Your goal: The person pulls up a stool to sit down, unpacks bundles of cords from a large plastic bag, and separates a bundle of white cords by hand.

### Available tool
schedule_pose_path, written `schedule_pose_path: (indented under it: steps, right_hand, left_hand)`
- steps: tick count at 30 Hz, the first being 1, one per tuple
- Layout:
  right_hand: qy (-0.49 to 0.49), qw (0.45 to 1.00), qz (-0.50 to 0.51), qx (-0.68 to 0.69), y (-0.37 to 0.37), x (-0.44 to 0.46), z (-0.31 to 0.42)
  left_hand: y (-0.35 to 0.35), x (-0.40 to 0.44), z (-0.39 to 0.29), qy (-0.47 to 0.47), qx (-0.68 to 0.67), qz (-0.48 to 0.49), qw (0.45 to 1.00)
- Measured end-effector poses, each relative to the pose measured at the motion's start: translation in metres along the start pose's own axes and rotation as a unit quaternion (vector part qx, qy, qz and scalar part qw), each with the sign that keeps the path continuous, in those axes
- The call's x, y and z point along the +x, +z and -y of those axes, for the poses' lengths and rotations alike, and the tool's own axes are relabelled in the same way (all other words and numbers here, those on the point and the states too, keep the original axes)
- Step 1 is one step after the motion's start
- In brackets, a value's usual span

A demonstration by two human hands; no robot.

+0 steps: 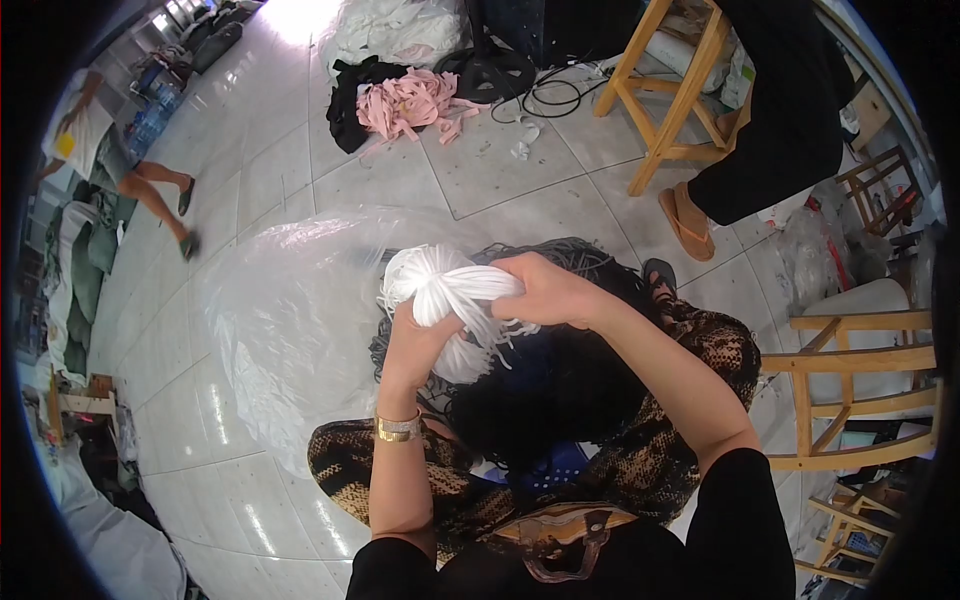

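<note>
Both my hands are on a bundle of white cord (432,272), which is gathered tight at one spot with its strands fanning out from there. My left hand (418,345) grips the bundle from the near left side. On the right, my right hand (548,290) has its fingers closed around the strands, and loose ends hang below it. Dark grey cord (570,252) lies behind and under the white bundle. A pile of black cord (545,395) rests between my legs. What my fingertips do inside the white strands is hidden.
A clear plastic bag (290,320) spreads on the tiled floor at left. Pink fabric strips (415,105) lie ahead beside cables. Wooden stools (665,130) stand ahead right and at right. One person sits near the front stool; another person (110,150) walks at far left.
</note>
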State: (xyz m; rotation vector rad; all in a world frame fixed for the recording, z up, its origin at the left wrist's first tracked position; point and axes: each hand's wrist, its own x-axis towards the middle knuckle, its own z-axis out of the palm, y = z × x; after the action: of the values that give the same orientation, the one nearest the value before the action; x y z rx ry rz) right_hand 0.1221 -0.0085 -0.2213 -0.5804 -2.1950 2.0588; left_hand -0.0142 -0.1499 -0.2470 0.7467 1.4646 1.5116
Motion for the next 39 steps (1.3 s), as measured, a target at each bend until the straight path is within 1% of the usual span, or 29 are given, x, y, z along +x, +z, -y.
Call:
schedule_pose_path:
  steps: [2,5,8,11,14,17,20,23,26,29,32,35,38,39]
  right_hand:
    - [-0.046,0.999,0.000,-0.011,0.003,0.003,-0.006]
    - [-0.035,0.999,0.011,-0.030,0.003,0.002,-0.002]
    - [-0.039,0.999,-0.020,-0.030,0.002,0.003,-0.003]
    - [0.005,0.999,-0.015,-0.033,-0.002,0.003,-0.003]
    - [0.033,0.999,-0.018,0.037,-0.005,0.000,0.006]
    - [-0.008,0.996,-0.003,0.094,-0.003,0.007,-0.009]
    - [0.031,0.999,-0.013,0.022,-0.002,0.001,0.001]
    - [-0.083,0.995,-0.037,-0.037,0.006,0.006,-0.015]
    - [-0.049,0.996,0.001,-0.073,0.004,0.005,-0.011]
    - [-0.043,0.996,-0.014,-0.075,-0.001,0.006,-0.012]
    - [-0.005,0.999,-0.025,0.047,-0.003,0.006,-0.011]
    - [0.002,0.998,0.000,0.063,-0.003,0.005,-0.007]
    - [0.052,0.998,0.026,0.035,0.000,-0.002,0.002]
    - [0.006,1.000,0.019,-0.003,0.002,0.000,-0.002]
  left_hand:
    - [0.001,0.000,-0.001,0.001,0.004,-0.001,1.000]
    - [0.003,-0.001,-0.003,0.002,0.009,-0.001,1.000]
    - [0.002,-0.001,-0.002,-0.006,0.022,-0.002,1.000]
    - [0.002,-0.001,-0.002,-0.007,0.022,-0.004,1.000]
    - [0.003,-0.002,-0.003,-0.008,0.020,-0.005,1.000]
    - [0.003,-0.002,-0.004,-0.011,0.022,-0.007,1.000]
    - [0.001,-0.001,-0.003,-0.011,0.013,-0.005,1.000]
    - [0.001,0.000,0.001,-0.001,0.000,-0.008,1.000]
    - [0.001,0.000,0.001,-0.002,-0.005,-0.008,1.000]
    - [0.000,-0.001,0.000,-0.010,-0.001,-0.010,1.000]
    - [-0.001,-0.001,0.001,-0.014,0.011,-0.012,1.000]
    - [0.001,0.000,0.001,-0.019,0.016,-0.016,1.000]
    - [0.004,-0.001,-0.005,-0.017,0.005,-0.019,1.000]
    - [0.004,-0.002,-0.006,-0.015,0.000,-0.020,1.000]
